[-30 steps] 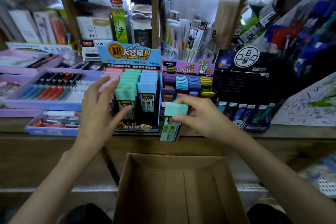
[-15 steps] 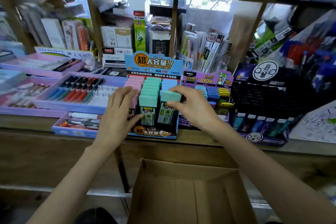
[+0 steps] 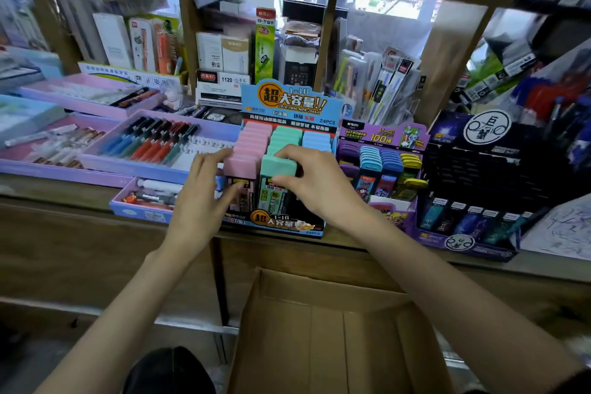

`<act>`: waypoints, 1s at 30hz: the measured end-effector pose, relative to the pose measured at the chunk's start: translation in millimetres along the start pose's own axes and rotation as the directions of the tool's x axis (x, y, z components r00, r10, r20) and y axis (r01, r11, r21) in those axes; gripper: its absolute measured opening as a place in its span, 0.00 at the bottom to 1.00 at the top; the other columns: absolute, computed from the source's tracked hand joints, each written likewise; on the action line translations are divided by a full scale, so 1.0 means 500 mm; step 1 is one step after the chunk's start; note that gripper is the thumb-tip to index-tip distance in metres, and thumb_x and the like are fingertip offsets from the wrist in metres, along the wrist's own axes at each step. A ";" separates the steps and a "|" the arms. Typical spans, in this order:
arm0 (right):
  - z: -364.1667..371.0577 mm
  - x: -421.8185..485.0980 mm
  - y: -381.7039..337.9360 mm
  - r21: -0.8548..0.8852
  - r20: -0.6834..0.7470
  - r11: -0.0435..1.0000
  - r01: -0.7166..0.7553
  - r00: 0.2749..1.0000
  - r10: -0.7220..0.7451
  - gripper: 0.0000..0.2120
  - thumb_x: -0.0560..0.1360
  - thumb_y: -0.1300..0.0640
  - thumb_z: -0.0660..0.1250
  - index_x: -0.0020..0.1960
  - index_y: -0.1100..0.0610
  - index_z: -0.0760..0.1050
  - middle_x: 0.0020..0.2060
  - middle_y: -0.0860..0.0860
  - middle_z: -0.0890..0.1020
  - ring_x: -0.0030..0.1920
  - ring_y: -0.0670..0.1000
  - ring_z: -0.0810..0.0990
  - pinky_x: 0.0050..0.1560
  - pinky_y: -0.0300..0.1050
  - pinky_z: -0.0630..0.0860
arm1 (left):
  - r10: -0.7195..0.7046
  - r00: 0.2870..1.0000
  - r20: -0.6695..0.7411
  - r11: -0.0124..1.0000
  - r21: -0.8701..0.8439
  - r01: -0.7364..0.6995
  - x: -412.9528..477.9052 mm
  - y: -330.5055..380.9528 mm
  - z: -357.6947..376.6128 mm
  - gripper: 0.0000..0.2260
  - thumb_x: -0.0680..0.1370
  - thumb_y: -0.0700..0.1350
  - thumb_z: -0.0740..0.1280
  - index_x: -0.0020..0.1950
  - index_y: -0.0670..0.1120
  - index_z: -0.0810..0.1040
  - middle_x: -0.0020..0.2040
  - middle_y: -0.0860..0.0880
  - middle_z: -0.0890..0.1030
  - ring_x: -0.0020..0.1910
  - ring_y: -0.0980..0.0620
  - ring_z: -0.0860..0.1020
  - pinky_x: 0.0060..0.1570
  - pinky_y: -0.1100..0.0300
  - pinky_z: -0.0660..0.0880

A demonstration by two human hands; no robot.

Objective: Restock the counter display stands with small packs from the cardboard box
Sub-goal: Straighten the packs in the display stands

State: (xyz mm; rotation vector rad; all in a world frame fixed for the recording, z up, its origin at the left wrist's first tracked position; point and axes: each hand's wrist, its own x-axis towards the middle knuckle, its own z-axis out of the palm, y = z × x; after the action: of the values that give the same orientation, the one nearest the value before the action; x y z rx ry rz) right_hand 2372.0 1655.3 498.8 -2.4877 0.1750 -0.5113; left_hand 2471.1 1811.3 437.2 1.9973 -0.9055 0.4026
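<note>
**Green pack upright at the front of the middle column**

The right hand (image 3: 311, 184) pinches a mint-green small pack (image 3: 275, 181) by its cap: the fingers curl over the top of the cap and the thumb presses on its front lower edge. The pack stands on end, with its long axis close to vertical, the cap upward and the printed label facing the person. It sits at the front of the middle column of the blue display stand (image 3: 289, 102), directly under the right fingers.

The left hand (image 3: 204, 198) is spread and relaxed just left of the right hand. Its fingers lie along the left side of the pink packs (image 3: 252, 145) and its thumb touches the front of the first pink pack. It grips nothing.

Beyond the right fingers more green caps line up in the same column, and the blue packs (image 3: 316, 141) stand past them to the right. A purple display stand (image 3: 380, 137) sits just right of the right hand. Below both forearms, nearer the person, lies the open cardboard box (image 3: 335, 329).
</note>
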 end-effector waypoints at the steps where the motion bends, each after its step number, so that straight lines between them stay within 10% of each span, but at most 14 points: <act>1: 0.004 -0.001 0.000 -0.019 -0.022 1.000 0.012 1.000 -0.012 0.14 0.74 0.57 0.69 0.58 0.52 0.72 0.42 0.56 0.80 0.39 0.54 0.78 0.40 0.48 0.72 | -0.001 1.000 0.001 1.000 0.005 0.001 -0.001 0.001 0.001 0.22 0.76 0.41 0.68 0.68 0.44 0.68 0.60 0.44 0.71 0.54 0.46 0.75 0.45 0.48 0.76; 3: 0.011 -0.005 -0.002 -0.097 -0.059 0.993 0.071 0.995 -0.077 0.14 0.75 0.57 0.68 0.58 0.53 0.68 0.38 0.53 0.78 0.31 0.51 0.73 0.34 0.46 0.66 | 0.006 1.000 -0.002 1.000 0.012 -0.006 -0.002 0.001 0.002 0.22 0.76 0.42 0.68 0.69 0.45 0.68 0.60 0.44 0.72 0.53 0.45 0.76 0.44 0.44 0.77; 7: 0.020 -0.007 0.000 -0.236 -0.103 0.953 0.189 0.970 -0.218 0.16 0.74 0.60 0.69 0.60 0.60 0.72 0.51 0.56 0.73 0.48 0.55 0.74 0.44 0.45 0.68 | 0.005 1.000 -0.001 0.999 0.035 -0.005 -0.006 -0.007 0.004 0.23 0.76 0.42 0.67 0.70 0.46 0.67 0.60 0.43 0.72 0.52 0.44 0.76 0.43 0.44 0.77; 17: 0.007 0.008 -0.001 0.016 -0.143 0.997 0.073 0.987 -0.070 0.13 0.71 0.60 0.72 0.54 0.57 0.78 0.50 0.51 0.79 0.41 0.44 0.68 0.45 0.36 0.64 | -0.009 1.000 0.009 0.999 0.038 0.009 -0.011 -0.014 0.011 0.25 0.77 0.43 0.67 0.72 0.48 0.64 0.61 0.44 0.72 0.53 0.46 0.75 0.43 0.55 0.71; 30: 0.042 -0.012 0.011 -0.190 -0.157 0.974 0.126 0.975 -0.157 0.16 0.72 0.59 0.71 0.59 0.59 0.78 0.47 0.55 0.77 0.47 0.53 0.74 0.46 0.45 0.70 | -0.024 0.999 0.048 0.999 0.028 0.023 -0.015 -0.002 0.000 0.24 0.77 0.42 0.66 0.72 0.48 0.64 0.58 0.45 0.72 0.47 0.54 0.72 0.41 0.57 0.69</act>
State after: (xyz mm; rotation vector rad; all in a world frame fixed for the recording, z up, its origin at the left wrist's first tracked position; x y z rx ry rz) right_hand 2375.0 1663.3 477.8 -2.6427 0.1140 -0.8028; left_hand 2466.6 1815.1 432.1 2.0489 -0.9101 0.3571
